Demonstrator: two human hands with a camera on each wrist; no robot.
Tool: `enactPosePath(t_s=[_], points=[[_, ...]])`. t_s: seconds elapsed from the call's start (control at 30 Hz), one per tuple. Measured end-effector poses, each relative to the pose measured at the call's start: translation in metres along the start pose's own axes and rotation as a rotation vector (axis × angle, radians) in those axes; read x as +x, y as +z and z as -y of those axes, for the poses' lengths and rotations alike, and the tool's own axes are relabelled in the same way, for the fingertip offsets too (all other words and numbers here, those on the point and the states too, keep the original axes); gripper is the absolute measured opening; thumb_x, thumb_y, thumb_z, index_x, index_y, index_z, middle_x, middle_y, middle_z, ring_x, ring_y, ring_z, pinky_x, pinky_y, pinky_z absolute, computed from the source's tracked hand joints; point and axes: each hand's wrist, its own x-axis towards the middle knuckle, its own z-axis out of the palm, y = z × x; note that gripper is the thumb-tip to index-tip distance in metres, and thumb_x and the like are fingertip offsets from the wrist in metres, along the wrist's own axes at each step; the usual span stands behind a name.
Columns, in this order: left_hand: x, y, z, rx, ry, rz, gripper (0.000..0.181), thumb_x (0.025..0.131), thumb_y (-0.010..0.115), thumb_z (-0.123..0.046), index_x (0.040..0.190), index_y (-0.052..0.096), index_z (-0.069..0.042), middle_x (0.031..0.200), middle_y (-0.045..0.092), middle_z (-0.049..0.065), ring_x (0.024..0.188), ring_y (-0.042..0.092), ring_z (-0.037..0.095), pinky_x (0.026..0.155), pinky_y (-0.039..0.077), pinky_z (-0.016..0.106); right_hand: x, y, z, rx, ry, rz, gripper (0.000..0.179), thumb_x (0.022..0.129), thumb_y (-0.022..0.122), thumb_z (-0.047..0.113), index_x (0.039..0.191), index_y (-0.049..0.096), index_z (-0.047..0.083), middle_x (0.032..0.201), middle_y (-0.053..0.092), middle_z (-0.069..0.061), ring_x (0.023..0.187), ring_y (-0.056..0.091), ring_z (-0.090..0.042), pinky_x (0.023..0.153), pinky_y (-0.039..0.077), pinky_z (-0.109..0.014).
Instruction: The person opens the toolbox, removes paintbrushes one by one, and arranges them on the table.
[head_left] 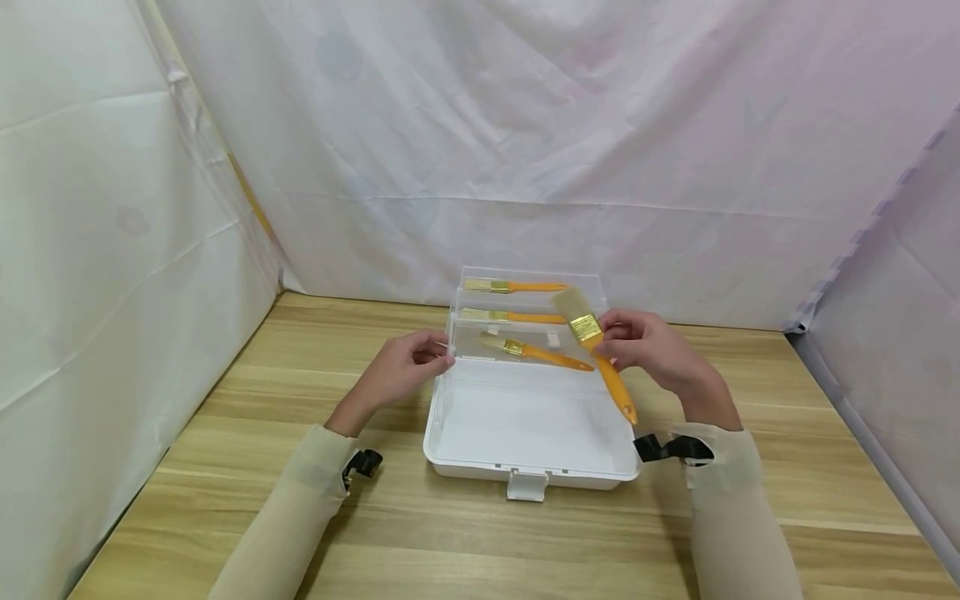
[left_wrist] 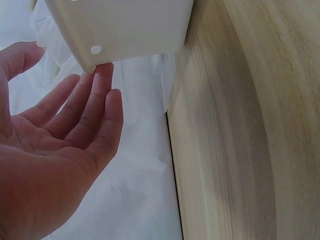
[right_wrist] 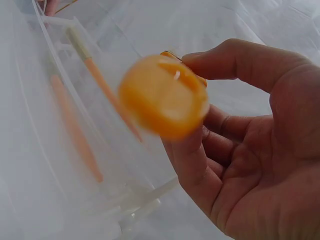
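In the head view, my right hand (head_left: pixel 663 358) pinches a wide paintbrush (head_left: pixel 617 387) with an orange handle, gold ferrule and pale bristles. It slants over the right side of a white plastic box (head_left: pixel 532 425), bristles up and away. The right wrist view looks at the handle's blurred butt end (right_wrist: pixel 162 97) between thumb and fingers. My left hand (head_left: pixel 401 367) is at the box's rear left, fingers loosely bent, fingertips right at a box corner (left_wrist: pixel 90 67) in the left wrist view. Three narrower brushes, a far one (head_left: pixel 536 287), a middle one (head_left: pixel 528 317) and a near one (head_left: pixel 555 358), lie across the clear raised lid (head_left: pixel 600 292).
The box stands on a wood-grain table (head_left: pixel 420 550), its front latch (head_left: pixel 527 485) hanging down. White curtains (head_left: pixel 480 150) enclose the back and both sides. A black strap (head_left: pixel 675 450) hangs by the right sleeve, another strap (head_left: pixel 363 463) by the left.
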Motion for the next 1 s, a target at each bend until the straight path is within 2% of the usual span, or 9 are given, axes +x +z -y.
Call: enactPosePath(t_s=[0.33, 0.5, 0.73, 1.0], points=[[0.0, 0.0, 0.0, -0.006, 0.019, 0.0, 0.039, 0.108, 0.074, -0.024, 0.137, 0.07, 0.002, 0.116, 0.078, 0.011, 0.11, 0.075, 0.028, 0.1, 0.061, 0.048, -0.007, -0.015, -0.004, 0.129, -0.014, -0.066, 0.007, 0.107, 0.063, 0.001, 0.114, 0.062, 0.002, 0.105, 0.072, -0.003, 0.091, 0.071, -0.019, 0.078, 0.063, -0.032], [-0.001, -0.001, -0.002, 0.001, 0.01, -0.002, 0.04, 0.107, 0.074, -0.025, 0.137, 0.07, 0.001, 0.116, 0.079, 0.011, 0.11, 0.075, 0.028, 0.1, 0.06, 0.048, -0.01, -0.027, -0.009, 0.215, 0.007, -0.127, 0.009, 0.109, 0.061, 0.003, 0.113, 0.065, 0.01, 0.106, 0.072, -0.001, 0.091, 0.071, -0.017, 0.079, 0.062, -0.03], [0.0, -0.001, -0.002, 0.012, 0.008, -0.006, 0.04, 0.107, 0.074, -0.025, 0.137, 0.07, 0.001, 0.116, 0.079, 0.011, 0.11, 0.075, 0.028, 0.1, 0.06, 0.048, -0.014, -0.041, -0.023, 0.339, 0.017, -0.152, 0.014, 0.112, 0.058, 0.002, 0.113, 0.068, 0.012, 0.107, 0.075, -0.003, 0.09, 0.075, -0.015, 0.079, 0.062, -0.029], [0.0, -0.001, -0.002, 0.011, 0.013, -0.002, 0.04, 0.107, 0.074, -0.025, 0.137, 0.07, 0.001, 0.116, 0.079, 0.011, 0.11, 0.075, 0.028, 0.1, 0.06, 0.049, -0.014, -0.052, -0.044, 0.392, 0.121, -0.221, 0.007, 0.113, 0.061, 0.008, 0.113, 0.067, 0.011, 0.104, 0.076, 0.001, 0.09, 0.077, -0.011, 0.077, 0.062, -0.027]])
